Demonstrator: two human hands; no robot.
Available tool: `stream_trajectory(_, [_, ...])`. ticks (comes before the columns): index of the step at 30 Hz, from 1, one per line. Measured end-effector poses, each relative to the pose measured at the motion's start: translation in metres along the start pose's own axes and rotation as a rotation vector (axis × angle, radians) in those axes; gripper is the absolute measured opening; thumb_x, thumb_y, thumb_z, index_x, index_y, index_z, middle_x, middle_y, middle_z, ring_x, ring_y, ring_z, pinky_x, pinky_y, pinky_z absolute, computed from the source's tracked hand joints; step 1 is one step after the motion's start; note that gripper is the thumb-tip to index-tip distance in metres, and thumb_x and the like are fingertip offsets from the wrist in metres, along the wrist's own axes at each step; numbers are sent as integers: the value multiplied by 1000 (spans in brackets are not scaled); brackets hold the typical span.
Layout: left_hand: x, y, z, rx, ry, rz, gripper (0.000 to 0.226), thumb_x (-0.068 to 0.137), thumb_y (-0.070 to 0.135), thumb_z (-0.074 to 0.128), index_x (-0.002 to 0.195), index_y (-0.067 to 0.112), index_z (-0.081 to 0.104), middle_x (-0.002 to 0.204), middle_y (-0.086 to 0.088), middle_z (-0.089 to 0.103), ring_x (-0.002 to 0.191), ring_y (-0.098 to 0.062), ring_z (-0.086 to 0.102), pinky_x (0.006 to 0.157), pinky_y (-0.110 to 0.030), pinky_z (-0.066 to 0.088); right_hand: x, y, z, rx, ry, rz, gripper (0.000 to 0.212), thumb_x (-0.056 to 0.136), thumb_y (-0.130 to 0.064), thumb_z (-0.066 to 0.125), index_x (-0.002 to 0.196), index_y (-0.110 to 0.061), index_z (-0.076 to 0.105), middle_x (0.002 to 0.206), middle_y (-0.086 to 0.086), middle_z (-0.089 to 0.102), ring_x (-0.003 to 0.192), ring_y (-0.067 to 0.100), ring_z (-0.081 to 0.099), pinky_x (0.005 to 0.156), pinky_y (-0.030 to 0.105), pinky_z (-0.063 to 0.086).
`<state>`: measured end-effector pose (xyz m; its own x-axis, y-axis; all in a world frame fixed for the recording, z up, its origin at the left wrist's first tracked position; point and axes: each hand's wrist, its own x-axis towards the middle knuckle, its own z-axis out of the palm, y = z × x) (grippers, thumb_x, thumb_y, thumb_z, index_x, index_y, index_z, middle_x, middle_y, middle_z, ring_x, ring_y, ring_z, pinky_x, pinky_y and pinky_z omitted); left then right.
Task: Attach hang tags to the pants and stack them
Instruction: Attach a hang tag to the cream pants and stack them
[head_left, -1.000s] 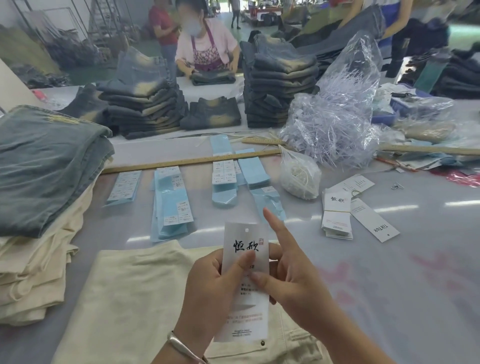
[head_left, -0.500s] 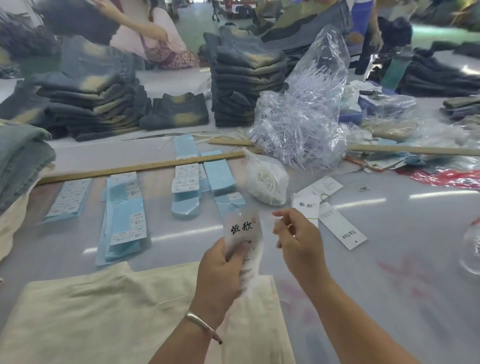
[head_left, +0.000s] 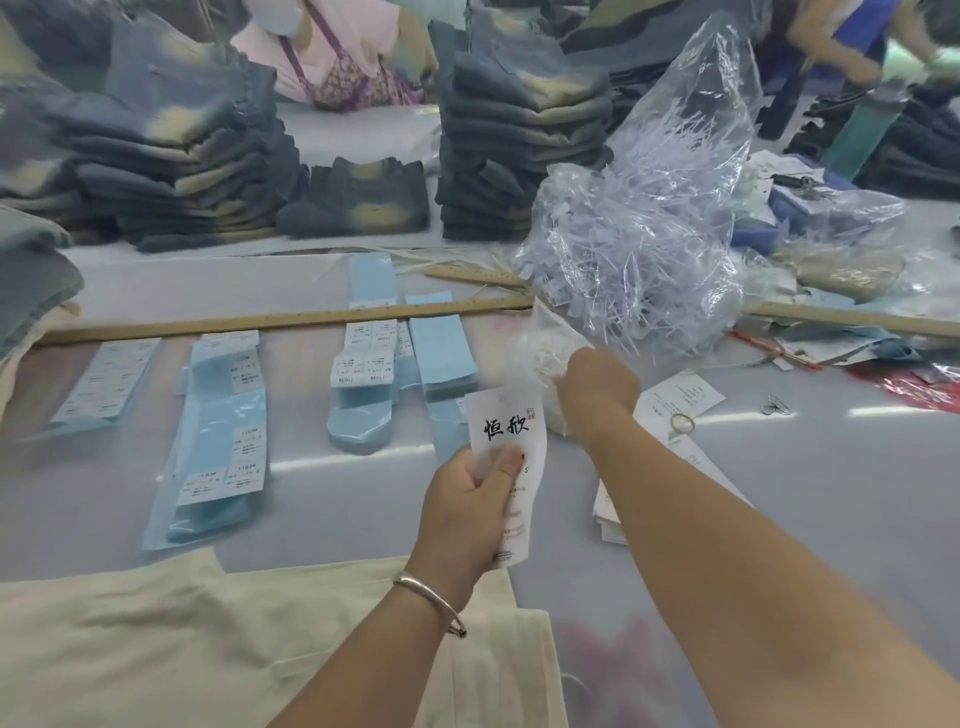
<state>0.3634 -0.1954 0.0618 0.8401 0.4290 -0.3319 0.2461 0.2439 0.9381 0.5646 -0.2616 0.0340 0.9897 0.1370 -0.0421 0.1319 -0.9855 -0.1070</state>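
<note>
My left hand (head_left: 467, 499) pinches white hang tag (head_left: 511, 441) above cream pants (head_left: 182, 639) at worktop near edge; right hand (head_left: 597, 384) in small clear bag (head_left: 540, 348), finger state unclear.

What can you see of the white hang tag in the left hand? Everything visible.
The hang tag is a long white card, paper or thin card by its look, with two large black brush characters and a small red seal near its top and finer print below, too blurred to read. It stands roughly upright above the cream pants. The left hand pinches its middle, thumb on the printed face. The right hand is apart from it.
</note>
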Motion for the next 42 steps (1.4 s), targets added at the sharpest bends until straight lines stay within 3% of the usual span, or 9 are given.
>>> stream_trajectory(4, [9, -2, -7, 0, -7, 18, 21, 96, 25, 59, 79, 13, 55, 42, 11, 44, 30, -5, 35, 32, -15, 29, 12, -3, 6, 115, -27, 116, 28, 91, -43, 62, 93, -15, 63, 84, 1, 57, 74, 22, 53, 58, 28, 38])
stream_trajectory(8, [16, -5, -12, 28, 6, 31, 22, 95, 27, 60, 76, 16, 57, 43, 14, 49, 31, -2, 41, 34, -13, 32, 18, -2, 13, 221, 5, 134, 16, 92, -28, 61, 83, -15, 67, 85, 2, 64, 73, 22, 56, 59, 27, 40])
stream_trajectory(12, [19, -7, -16, 16, 9, 39, 21, 95, 25, 60, 76, 17, 57, 42, 13, 49, 30, -2, 40, 33, -13, 31, 12, 5, 18, 389, 117, 73, 47, 97, -33, 54, 54, -16, 47, 66, 2, 54, 64, 24, 51, 51, 27, 31])
stream_trajectory(19, [14, -6, -21, 3, 45, 32, 8, 94, 25, 62, 93, 19, 67, 60, 13, 65, 46, 0, 55, 43, -13, 41, -10, 6, -5, 358, 219, -136, 47, 102, -29, 44, 57, -16, 36, 76, 8, 48, 71, 27, 44, 61, 32, 30])
stream_trajectory(23, [4, 3, -25, -86, 17, 2, 10, 95, 25, 60, 96, 18, 68, 62, 13, 65, 46, -2, 55, 44, -15, 41, -24, 2, -32, 623, 287, -152, 43, 94, -29, 61, 60, -2, 61, 63, 15, 59, 60, 33, 49, 56, 37, 40])
stream_trajectory(29, [-25, 23, -42, -227, -15, 6, 12, 94, 25, 62, 96, 16, 70, 84, -1, 75, 71, -13, 69, 60, -23, 55, -73, -1, -71, 1422, -110, -106, 16, 95, -13, 61, 86, -6, 72, 55, 1, 58, 37, 9, 36, 37, 16, 30])
stream_trajectory(35, [-72, 39, -58, -340, -125, 44, 25, 91, 35, 60, 102, 17, 73, 107, -2, 74, 96, -13, 71, 68, -20, 56, -151, 7, -93, 1526, -422, -301, 19, 98, -17, 54, 95, -7, 70, 53, -4, 34, 44, 8, 22, 39, 16, 18])
stream_trajectory(39, [-112, 35, -62, -393, -197, 81, 29, 90, 36, 59, 108, 19, 74, 119, -7, 70, 111, -19, 66, 92, -30, 53, -218, 6, -93, 1497, -479, -408, 25, 98, -19, 54, 84, -11, 73, 50, -5, 31, 43, 5, 22, 39, 12, 21])
stream_trajectory(42, [-140, 29, -67, -474, -241, 49, 30, 89, 31, 61, 110, 13, 73, 117, -12, 69, 108, -23, 67, 84, -29, 56, -265, 4, -93, 1390, -417, -484, 30, 97, -14, 55, 72, -15, 71, 46, -12, 44, 42, 2, 30, 43, 11, 27])
